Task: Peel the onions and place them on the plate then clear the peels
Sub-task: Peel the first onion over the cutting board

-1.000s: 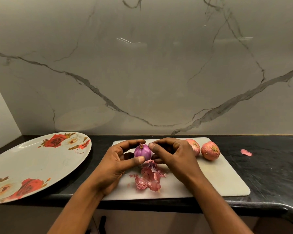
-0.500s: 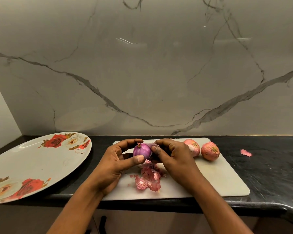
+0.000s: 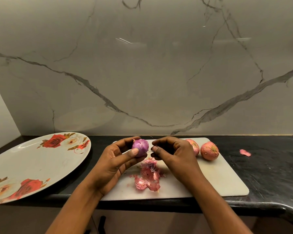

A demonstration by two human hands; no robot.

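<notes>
- White cutting board [image 3: 210, 179] at 6 o'clock, flat on the counter.
- Black speckled countertop [image 3: 269, 169], running from 9 to 3 o'clock.
- Grey veined marble backsplash [image 3: 159, 73] at 12 o'clock.

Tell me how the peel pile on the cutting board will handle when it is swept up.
The peel pile looks thin and curled, so it is probably light and floppy, likely crumbling when pinched. It lies in loose flakes, so bits may scatter across the cutting board rather than move together.

Glossy marble wall [image 3: 159, 73], papery onion peels [image 3: 148, 178].
</notes>
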